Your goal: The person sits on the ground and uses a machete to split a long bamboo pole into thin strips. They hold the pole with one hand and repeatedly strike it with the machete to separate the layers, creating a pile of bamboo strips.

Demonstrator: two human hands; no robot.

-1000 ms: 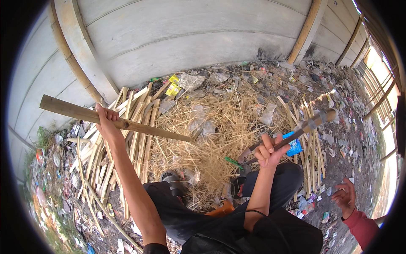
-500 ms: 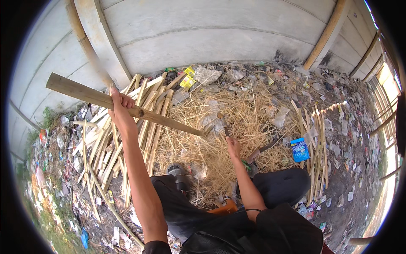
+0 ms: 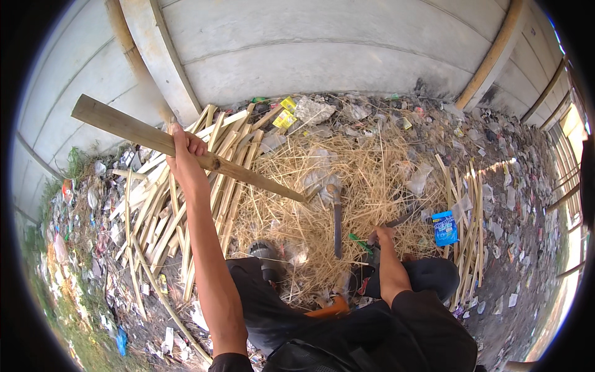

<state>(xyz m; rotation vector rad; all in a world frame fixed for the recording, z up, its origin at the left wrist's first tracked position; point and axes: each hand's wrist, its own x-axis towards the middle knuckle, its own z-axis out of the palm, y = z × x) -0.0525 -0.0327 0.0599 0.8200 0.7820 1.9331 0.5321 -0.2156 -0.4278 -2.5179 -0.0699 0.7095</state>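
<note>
From the head camera, the person sits on the ground with dark-trousered legs drawn up, facing a grey wall (image 3: pixel 322 56). The left hand (image 3: pixel 185 146) is raised at about ten o'clock and its fingers are wrapped tight round a slat (image 3: pixel 186 147), a long flat length of split wood. The slat's long axis runs from its broad end at upper left, near ten o'clock, down to a narrowed tip at centre, which ends over the straw (image 3: pixel 365 180); the hand grips it about midway, so roughly half the length hangs out past the fist toward the middle of the scene. The right hand (image 3: pixel 383 235) is low at about five o'clock, closed round the dark handle of a tool (image 3: pixel 396 220) that slants up to the right over the straw; what its far end is I cannot tell. Between the hands a long knife (image 3: pixel 337 220) lies on the straw, pointing nearly twelve to six, just below the slat's tip and just left of the right hand, which is the nearer one to it. A heap of pale slats (image 3: pixel 186 204) lies under the left arm at nine o'clock, a thinner bundle (image 3: pixel 468 217) at three, with a blue packet (image 3: pixel 444 227) beside it
</note>
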